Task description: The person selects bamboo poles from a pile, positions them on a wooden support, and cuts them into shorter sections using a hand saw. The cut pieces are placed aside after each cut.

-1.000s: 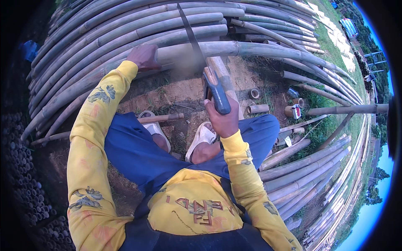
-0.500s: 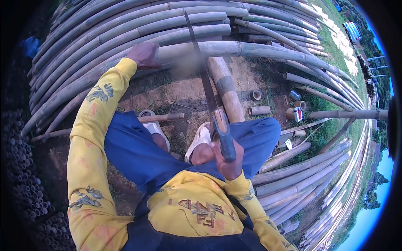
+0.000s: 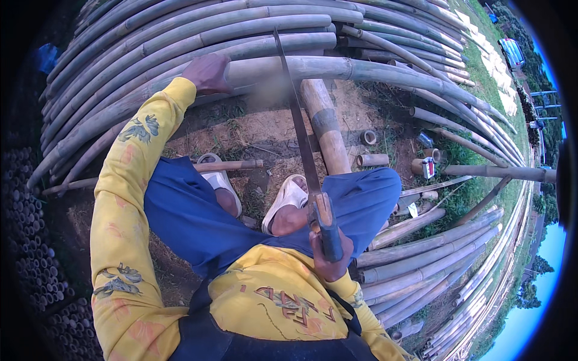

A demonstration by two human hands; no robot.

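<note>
"Bamboo poles (image 3: 259,36) lie stacked outdoors, beyond brown ground (image 3: 241,135) with tufts of grass. Which one has the hands on it?"

"That long pole (image 3: 385,72) at the stack's near edge, running crosswise in front of the person: greyish green, ringed at its joints, paler beside the left hand (image 3: 209,72). A saw (image 3: 299,129) lies across it, dark blade narrowing to a tip that shows over the poles behind."

"How are the hands set?"

"Left one closed over the pole, left of the blade, fingertips hidden. The right hand (image 3: 332,256) is wrapped around the saw's handle, close by the blue trousers (image 3: 198,204)."

"Is the blade into the pole?"

"I can't tell; a blurred patch sits beside the crossing."

"What about room?"

"Bare ground opens between the pole and the pale sandals (image 3: 288,201). Just right of the blade, a thick bamboo log (image 3: 325,123) runs from the pole's near edge toward the right knee; farther right lie a bamboo ring (image 3: 368,138) and a short bamboo piece (image 3: 373,160), well apart from the blade"
</note>
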